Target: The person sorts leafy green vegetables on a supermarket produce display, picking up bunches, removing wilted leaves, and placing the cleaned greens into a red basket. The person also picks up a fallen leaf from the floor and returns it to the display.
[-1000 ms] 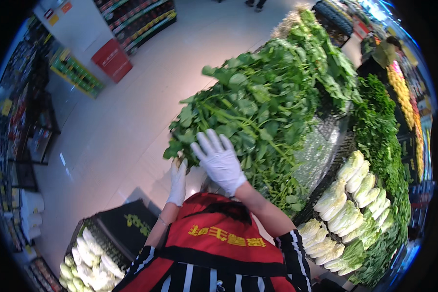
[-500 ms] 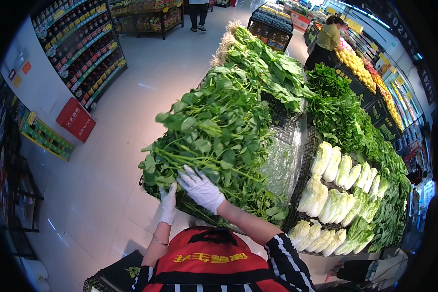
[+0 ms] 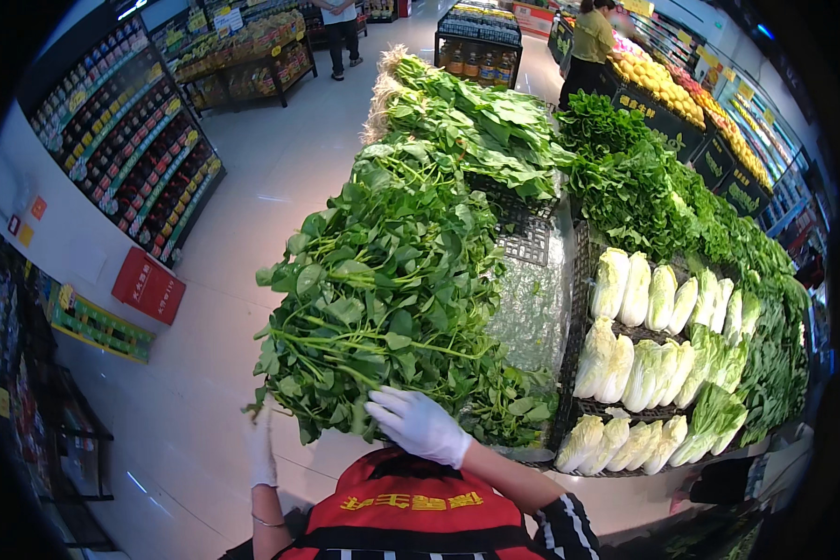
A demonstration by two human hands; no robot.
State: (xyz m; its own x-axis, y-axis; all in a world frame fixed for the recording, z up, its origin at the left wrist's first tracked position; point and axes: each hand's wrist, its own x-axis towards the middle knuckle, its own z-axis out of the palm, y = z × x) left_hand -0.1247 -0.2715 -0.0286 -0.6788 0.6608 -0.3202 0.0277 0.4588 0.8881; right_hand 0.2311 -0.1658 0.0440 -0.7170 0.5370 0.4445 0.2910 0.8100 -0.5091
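A large heap of leafy greens (image 3: 383,280) with long green stems lies in front of me. My right hand (image 3: 418,425), in a white glove, is at the near edge of the heap, fingers stretched toward the left and touching the stems and leaves. My left hand (image 3: 262,446), also in a white glove, is at the heap's near left corner, low beside the outer leaves. Its fingertips are blurred and meet a leaf there, so whether they grip it cannot be made out.
Rows of Chinese cabbages (image 3: 630,369) stand right of a plastic-covered strip (image 3: 532,308). Rooted greens (image 3: 467,117) lie at the far end. Bottle shelves (image 3: 126,131) and a red box (image 3: 147,285) stand left. A person (image 3: 588,47) is by the fruit display (image 3: 658,84).
Both hands have drawn back toward me; my left has come off the top of the heap to its outer corner, my right down to the near edge. The view has shifted slightly.
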